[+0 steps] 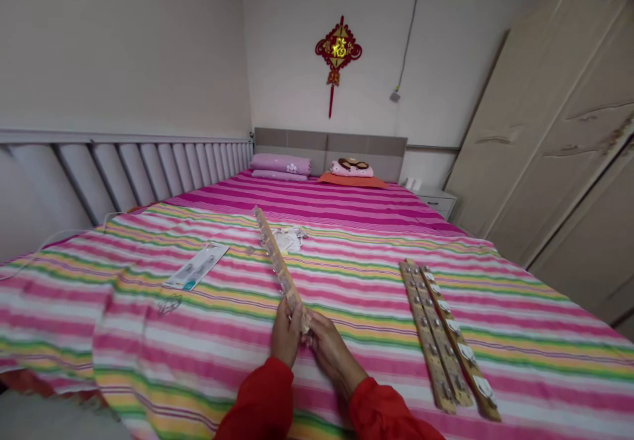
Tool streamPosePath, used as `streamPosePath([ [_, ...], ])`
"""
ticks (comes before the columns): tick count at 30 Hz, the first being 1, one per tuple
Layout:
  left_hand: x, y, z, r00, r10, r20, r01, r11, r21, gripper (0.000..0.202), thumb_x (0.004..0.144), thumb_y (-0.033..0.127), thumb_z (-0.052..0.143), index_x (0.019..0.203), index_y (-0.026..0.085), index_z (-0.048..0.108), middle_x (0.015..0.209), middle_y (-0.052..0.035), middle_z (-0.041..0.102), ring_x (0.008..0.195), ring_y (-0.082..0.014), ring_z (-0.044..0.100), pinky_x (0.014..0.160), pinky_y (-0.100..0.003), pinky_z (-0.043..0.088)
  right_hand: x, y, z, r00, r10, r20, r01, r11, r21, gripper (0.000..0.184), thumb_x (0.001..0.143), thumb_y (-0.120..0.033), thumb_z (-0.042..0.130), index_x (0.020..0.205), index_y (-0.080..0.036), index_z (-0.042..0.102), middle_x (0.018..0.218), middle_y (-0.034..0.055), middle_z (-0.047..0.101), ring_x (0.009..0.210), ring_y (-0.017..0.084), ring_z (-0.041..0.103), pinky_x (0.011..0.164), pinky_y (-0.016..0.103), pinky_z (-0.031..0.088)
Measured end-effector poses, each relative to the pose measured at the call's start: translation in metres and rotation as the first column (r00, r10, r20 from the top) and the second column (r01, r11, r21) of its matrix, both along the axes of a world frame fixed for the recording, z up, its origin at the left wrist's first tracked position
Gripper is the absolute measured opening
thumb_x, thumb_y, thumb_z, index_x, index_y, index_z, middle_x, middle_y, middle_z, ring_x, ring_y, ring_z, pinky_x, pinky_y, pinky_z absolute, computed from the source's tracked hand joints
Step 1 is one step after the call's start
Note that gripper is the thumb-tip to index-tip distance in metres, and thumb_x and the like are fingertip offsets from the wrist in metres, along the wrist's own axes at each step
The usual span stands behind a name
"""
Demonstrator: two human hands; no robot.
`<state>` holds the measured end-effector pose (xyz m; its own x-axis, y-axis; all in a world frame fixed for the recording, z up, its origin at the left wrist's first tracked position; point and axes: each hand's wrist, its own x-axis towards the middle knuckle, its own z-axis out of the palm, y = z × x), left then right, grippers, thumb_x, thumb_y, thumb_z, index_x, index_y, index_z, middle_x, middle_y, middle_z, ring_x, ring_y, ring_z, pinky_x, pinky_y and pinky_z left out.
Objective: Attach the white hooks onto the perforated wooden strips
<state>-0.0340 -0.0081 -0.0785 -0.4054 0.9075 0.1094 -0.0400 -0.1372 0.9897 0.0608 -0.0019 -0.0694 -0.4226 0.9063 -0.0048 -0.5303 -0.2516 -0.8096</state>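
Note:
A long wooden strip (278,260) with a row of small clear or metal hooks along it is held up at a slant over the striped bedspread. My left hand (286,334) is closed around its near part, the thumb pressed on the face. Right beside it, my right hand (327,346) grips the near end, its fingers partly hidden behind the wood. Behind the strip lies a small pile of white and clear pieces (292,238), too small to name. To the left are a flat printed package (198,267) and a loose tangle of thin wire or rings (170,304).
Three more wooden strips lie side by side on the right; the outer strip (458,334) carries white discs, the others metal hooks. Pillows (281,164) rest by the headboard (292,139). A white rail (123,139) borders the left, a wardrobe (539,143) the right.

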Motion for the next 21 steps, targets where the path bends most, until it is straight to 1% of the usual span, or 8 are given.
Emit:
streamPosePath([
  [3,-0.013,0.015,0.000,0.999,0.050,-0.012,-0.050,0.999,0.005,0.051,0.074,0.064,0.050,0.097,0.018,0.054,0.066,0.0017,0.054,0.053,-0.0123,0.052,0.047,-0.024,0.043,-0.008,0.008,-0.002,1.000,0.002,0.023,-0.003,1.000,0.027,0.032,0.066,-0.042,0.075,0.080,-0.013,0.072,0.061,0.0009,0.061,0.047,0.006,0.044,0.045,0.018,0.032],
  [7,-0.028,0.033,0.000,0.989,0.144,0.024,-0.142,0.989,-0.045,0.051,0.072,0.069,0.047,0.078,0.019,0.055,0.059,0.0016,0.051,0.050,-0.0127,0.050,0.042,-0.024,0.039,-0.010,0.018,-0.010,0.990,0.005,0.142,-0.016,0.997,0.077,0.041,0.069,-0.048,0.070,0.090,-0.013,0.072,0.060,0.0005,0.059,0.045,0.006,0.043,0.044,0.019,0.029],
  [10,-0.036,0.045,-0.003,0.985,0.150,0.081,-0.145,0.988,-0.061,0.051,0.071,0.069,0.047,0.074,0.020,0.055,0.053,0.0032,0.047,0.044,-0.0115,0.046,0.038,-0.023,0.034,-0.006,0.027,-0.018,0.972,-0.006,0.235,-0.024,0.992,0.126,0.048,0.069,-0.053,0.068,0.095,-0.014,0.071,0.060,0.0000,0.058,0.045,0.007,0.043,0.044,0.020,0.028],
  [14,-0.041,0.057,-0.003,0.983,0.150,0.107,-0.147,0.988,-0.038,0.049,0.074,0.068,0.045,0.068,0.019,0.052,0.046,0.0062,0.039,0.040,-0.0084,0.036,0.037,-0.021,0.028,0.006,0.036,-0.023,0.955,-0.038,0.296,-0.014,0.985,0.172,0.051,0.068,-0.057,0.067,0.097,-0.014,0.071,0.058,-0.0014,0.055,0.045,0.008,0.042,0.045,0.021,0.027],
  [15,-0.042,0.060,-0.003,0.983,0.147,0.111,-0.144,0.989,-0.029,0.049,0.074,0.067,0.045,0.068,0.019,0.051,0.046,0.0067,0.038,0.039,-0.0078,0.035,0.037,-0.020,0.027,0.010,0.037,-0.023,0.951,-0.038,0.307,-0.021,0.982,0.185,0.051,0.069,-0.058,0.066,0.096,-0.015,0.071,0.058,-0.0016,0.054,0.045,0.008,0.042,0.045,0.022,0.028],
  [17,-0.043,0.066,-0.001,0.983,0.144,0.111,-0.142,0.990,-0.024,0.048,0.074,0.066,0.047,0.077,0.019,0.054,0.049,0.0068,0.041,0.040,-0.0078,0.036,0.038,-0.020,0.027,0.016,0.037,-0.022,0.942,-0.026,0.335,-0.047,0.976,0.210,0.050,0.070,-0.058,0.065,0.095,-0.015,0.071,0.058,-0.0020,0.053,0.046,0.008,0.041,0.046,0.022,0.028],
  [19,-0.044,0.072,0.000,0.982,0.165,0.095,-0.163,0.986,-0.022,0.050,0.072,0.064,0.051,0.092,0.018,0.055,0.057,0.0056,0.047,0.045,-0.0092,0.042,0.040,-0.020,0.032,0.021,0.036,-0.020,0.931,-0.014,0.365,-0.074,0.971,0.226,0.049,0.071,-0.058,0.064,0.095,-0.016,0.071,0.058,-0.0023,0.052,0.046,0.008,0.041,0.047,0.023,0.028],
  [21,-0.044,0.079,0.000,0.975,0.214,0.059,-0.214,0.977,-0.010,0.051,0.072,0.063,0.052,0.097,0.018,0.056,0.063,0.0030,0.051,0.052,-0.0111,0.048,0.044,-0.022,0.037,0.024,0.035,-0.020,0.924,-0.012,0.383,-0.082,0.970,0.228,0.051,0.070,-0.059,0.064,0.096,-0.017,0.071,0.058,-0.0026,0.052,0.046,0.009,0.041,0.047,0.023,0.028],
])
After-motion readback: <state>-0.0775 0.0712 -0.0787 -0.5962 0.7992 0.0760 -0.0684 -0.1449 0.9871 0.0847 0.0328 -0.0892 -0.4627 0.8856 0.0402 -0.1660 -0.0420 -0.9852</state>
